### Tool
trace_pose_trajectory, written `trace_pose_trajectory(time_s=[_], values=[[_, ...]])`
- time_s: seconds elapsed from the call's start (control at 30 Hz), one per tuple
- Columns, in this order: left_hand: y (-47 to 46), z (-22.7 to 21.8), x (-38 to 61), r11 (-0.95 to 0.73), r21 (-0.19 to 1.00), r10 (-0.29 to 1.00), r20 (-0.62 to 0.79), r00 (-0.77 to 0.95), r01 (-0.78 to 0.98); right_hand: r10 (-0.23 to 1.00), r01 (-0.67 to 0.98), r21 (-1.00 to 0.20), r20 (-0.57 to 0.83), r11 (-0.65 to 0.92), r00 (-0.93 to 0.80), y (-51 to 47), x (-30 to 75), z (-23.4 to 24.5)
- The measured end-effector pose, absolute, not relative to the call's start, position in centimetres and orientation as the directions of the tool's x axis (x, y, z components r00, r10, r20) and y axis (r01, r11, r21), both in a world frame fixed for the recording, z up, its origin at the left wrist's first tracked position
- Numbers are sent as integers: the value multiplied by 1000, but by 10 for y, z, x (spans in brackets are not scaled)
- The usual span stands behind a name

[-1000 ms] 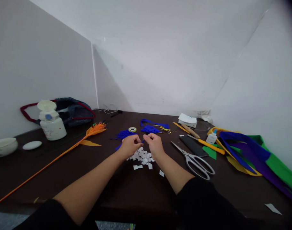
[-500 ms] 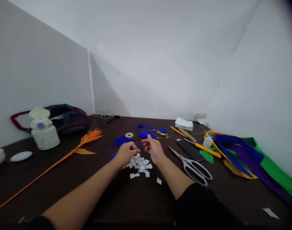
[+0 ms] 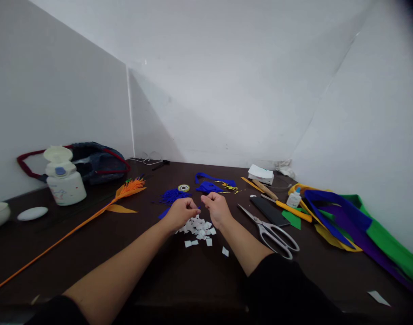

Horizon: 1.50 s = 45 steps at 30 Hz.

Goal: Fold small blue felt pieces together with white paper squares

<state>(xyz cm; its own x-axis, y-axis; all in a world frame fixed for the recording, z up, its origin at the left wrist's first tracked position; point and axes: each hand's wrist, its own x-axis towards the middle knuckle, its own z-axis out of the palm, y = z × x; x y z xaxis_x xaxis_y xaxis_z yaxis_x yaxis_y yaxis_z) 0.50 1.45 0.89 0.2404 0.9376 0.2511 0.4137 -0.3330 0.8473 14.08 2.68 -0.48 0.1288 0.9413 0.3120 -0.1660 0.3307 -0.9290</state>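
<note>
My left hand [image 3: 180, 214] is closed in a pinch on a small blue strip [image 3: 199, 208], of which only a tip shows at the fingertips. Just to its right, my right hand [image 3: 216, 208] has its thumb and fingers pressed together; what they hold, if anything, is too small to make out. Both hands hover over a heap of small white paper squares [image 3: 199, 229], their fingertips nearly meeting. Behind the left hand lie a pile of thin blue strips [image 3: 173, 196] and a round spool [image 3: 183, 188]. Blue fabric [image 3: 208, 187] with yellow shreds [image 3: 229, 186] lies beyond the right hand.
Scissors [image 3: 272, 232], a black flat case [image 3: 269, 211], a yellow-handled knife [image 3: 294, 212] and a glue bottle [image 3: 294, 198] lie right, beside coloured sheets [image 3: 349, 221]. An orange paper flower [image 3: 130, 191], white bottle [image 3: 66, 185] and bag [image 3: 105, 164] are left.
My right hand has drawn its fingers together and come closer to the left fingertips. The left hand keeps its pinch on the blue strip. The view has shifted slightly.
</note>
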Motion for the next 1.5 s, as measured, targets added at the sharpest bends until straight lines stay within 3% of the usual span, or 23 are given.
trace_pose_trajectory(time_s=[0.2, 0.3, 0.37, 0.47, 0.57, 0.7, 1.07, 1.33, 1.5], values=[[17, 7, 4, -352, 834, 931, 268, 247, 424, 921, -19, -937, 340, 349, 189, 30, 143, -3], [18, 6, 3, -336, 845, 938, 258, 234, 416, 885, 74, -895, 446, 440, 131, 29, 156, 3], [18, 6, 3, -324, 850, 942, 249, 225, 415, 803, 188, -793, 595, 580, 34, 26, 167, 8], [18, 8, 2, -299, 857, 951, 228, 211, 419, 627, 405, -527, 760, 747, -169, 22, 177, 13], [18, 8, 1, -284, 866, 954, 213, 210, 412, 514, 543, -305, 808, 782, -287, 22, 178, 13], [18, 7, 0, -295, 871, 949, 220, 226, 392, 471, 647, -171, 820, 743, -324, 25, 175, 8], [16, 8, 0, -281, 870, 955, 214, 204, 405, 440, 744, -21, 817, 668, -372, 23, 172, 5], [15, 12, -3, -320, 918, 896, 212, 391, 235, 471, 691, -120, 812, 713, -345, 22, 169, 4], [17, 11, -1, -372, 889, 902, 279, 330, 266, 478, 655, -134, 791, 743, -381, 20, 161, 0]])
